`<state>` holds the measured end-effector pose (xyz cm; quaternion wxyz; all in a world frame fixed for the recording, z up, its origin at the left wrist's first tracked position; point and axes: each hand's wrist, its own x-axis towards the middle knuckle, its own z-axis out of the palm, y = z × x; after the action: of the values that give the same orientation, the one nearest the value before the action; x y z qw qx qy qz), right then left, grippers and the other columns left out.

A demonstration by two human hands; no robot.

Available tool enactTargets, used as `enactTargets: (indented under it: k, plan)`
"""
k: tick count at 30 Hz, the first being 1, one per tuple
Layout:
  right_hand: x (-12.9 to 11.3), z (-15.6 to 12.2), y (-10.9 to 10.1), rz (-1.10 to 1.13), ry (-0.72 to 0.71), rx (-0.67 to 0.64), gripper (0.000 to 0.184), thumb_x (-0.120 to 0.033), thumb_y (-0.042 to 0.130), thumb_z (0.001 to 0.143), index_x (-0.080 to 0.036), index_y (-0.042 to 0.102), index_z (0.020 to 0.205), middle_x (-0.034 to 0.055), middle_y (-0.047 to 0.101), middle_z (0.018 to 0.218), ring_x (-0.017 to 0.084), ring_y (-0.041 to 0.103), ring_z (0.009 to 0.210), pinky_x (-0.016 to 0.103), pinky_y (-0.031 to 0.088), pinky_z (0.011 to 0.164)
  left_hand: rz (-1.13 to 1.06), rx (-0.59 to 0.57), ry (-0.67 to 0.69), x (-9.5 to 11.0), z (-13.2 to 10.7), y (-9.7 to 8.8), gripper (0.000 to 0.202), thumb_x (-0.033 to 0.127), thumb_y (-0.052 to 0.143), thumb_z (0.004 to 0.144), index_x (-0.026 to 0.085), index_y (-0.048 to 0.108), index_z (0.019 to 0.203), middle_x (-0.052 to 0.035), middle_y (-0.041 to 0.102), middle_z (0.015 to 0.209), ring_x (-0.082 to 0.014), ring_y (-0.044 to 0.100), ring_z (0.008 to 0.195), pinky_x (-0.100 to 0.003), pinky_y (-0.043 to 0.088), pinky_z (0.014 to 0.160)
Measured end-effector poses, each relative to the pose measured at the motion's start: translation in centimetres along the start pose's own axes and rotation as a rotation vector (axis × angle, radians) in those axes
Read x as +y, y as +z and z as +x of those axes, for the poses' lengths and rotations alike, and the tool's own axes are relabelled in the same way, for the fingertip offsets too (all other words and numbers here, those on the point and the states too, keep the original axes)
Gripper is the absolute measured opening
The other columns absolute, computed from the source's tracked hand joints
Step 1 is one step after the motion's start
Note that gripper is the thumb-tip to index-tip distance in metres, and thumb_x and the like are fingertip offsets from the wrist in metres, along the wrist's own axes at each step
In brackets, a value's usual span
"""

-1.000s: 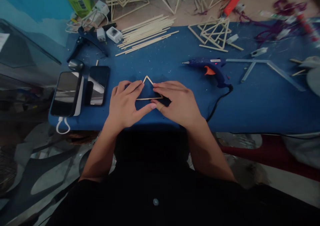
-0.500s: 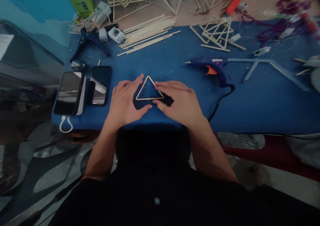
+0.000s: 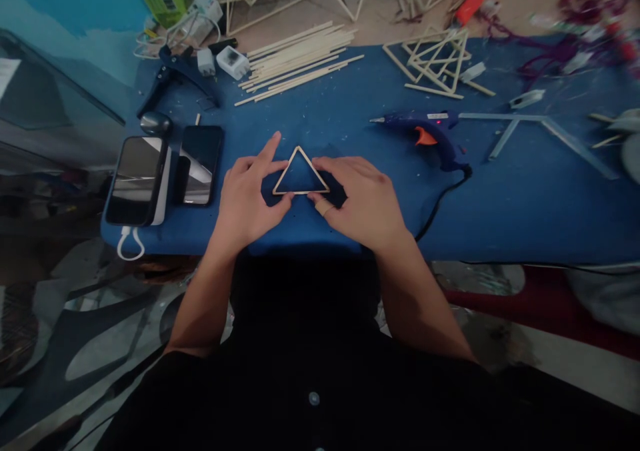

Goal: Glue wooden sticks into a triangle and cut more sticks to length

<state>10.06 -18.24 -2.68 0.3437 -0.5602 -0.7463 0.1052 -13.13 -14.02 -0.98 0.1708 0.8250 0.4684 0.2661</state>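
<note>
Got the left hand (image 3: 245, 201) at 9 o'clock of the wooden triangle (image 3: 300, 192), lightly clamped on it: thumb against the bottom bar, a finger on the slanted side, index lifted clear. The right hand (image 3: 363, 201) mirrors that from 3 o'clock, pinched on the bottom bar and right side, tan band round its thumb. The hands stay off each other, with the triangle between them, apex toward 12. I'd guess pressing from both flanks keeps the corners lined up, lol.

Further out, between 2 and 3 o'clock, the glue gun (image 3: 443, 138) lies on its side with its nozzle facing 9, probably for an easy right-hand grab. Translucent sticks (image 3: 500, 116) trail off its tail. Loose wooden sticks (image 3: 300, 58) are bunched at 12, likely to keep them reachable but clear of my elbows. Finished-looking frames (image 3: 435, 58) are heaped around 1, and two phones (image 3: 170, 171) sit at 9, seemingly parked out of the way.
</note>
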Motion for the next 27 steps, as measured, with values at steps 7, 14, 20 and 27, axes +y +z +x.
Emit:
enactTargets:
  k: [7, 14, 20, 27]
  plan:
    - [-0.1, 0.1, 0.0, -0.001, 0.043, -0.023, 0.057, -0.029, 0.07, 0.094, -0.023, 0.07, 0.151, 0.0131, 0.081, 0.135, 0.039, 0.072, 0.134, 0.062, 0.059, 0.115, -0.023, -0.039, -0.038, 0.2, 0.2, -0.1, 0.095, 0.038, 0.078, 0.092, 0.038, 0.037, 0.178, -0.0018, 0.081, 0.144, -0.0347, 0.069, 0.138, -0.062, 0.048, 0.129]
    - [-0.2, 0.3, -0.1, 0.016, 0.063, -0.032, 0.056, -0.03, 0.071, 0.093, -0.023, 0.07, 0.148, 0.0131, 0.082, 0.134, 0.041, 0.072, 0.133, 0.064, 0.059, 0.114, 0.036, -0.056, -0.038, 0.6, 0.2, -0.2, 0.094, 0.037, 0.072, 0.094, 0.04, 0.034, 0.18, 0.0003, 0.081, 0.144, -0.0351, 0.067, 0.139, -0.061, 0.05, 0.125]
    - [-0.5, 0.4, -0.3, -0.002, 0.063, -0.057, 0.053, -0.029, 0.07, 0.093, -0.024, 0.07, 0.145, 0.0129, 0.081, 0.134, 0.04, 0.072, 0.129, 0.062, 0.059, 0.112, 0.049, -0.049, -0.032, 1.0, 0.3, -0.2, 0.09, 0.039, 0.071, 0.095, 0.039, 0.037, 0.179, -0.0018, 0.082, 0.143, -0.0374, 0.066, 0.137, -0.062, 0.05, 0.12]
    - [-0.8, 0.5, -0.5, -0.04, 0.049, -0.072, 0.049, -0.026, 0.068, 0.092, -0.024, 0.07, 0.141, 0.0123, 0.08, 0.132, 0.039, 0.072, 0.125, 0.057, 0.059, 0.108, 0.06, -0.067, -0.034, 0.9, 0.4, -0.2, 0.093, 0.037, 0.068, 0.093, 0.04, 0.034, 0.18, 0.0004, 0.082, 0.142, -0.0356, 0.065, 0.138, -0.059, 0.048, 0.122]
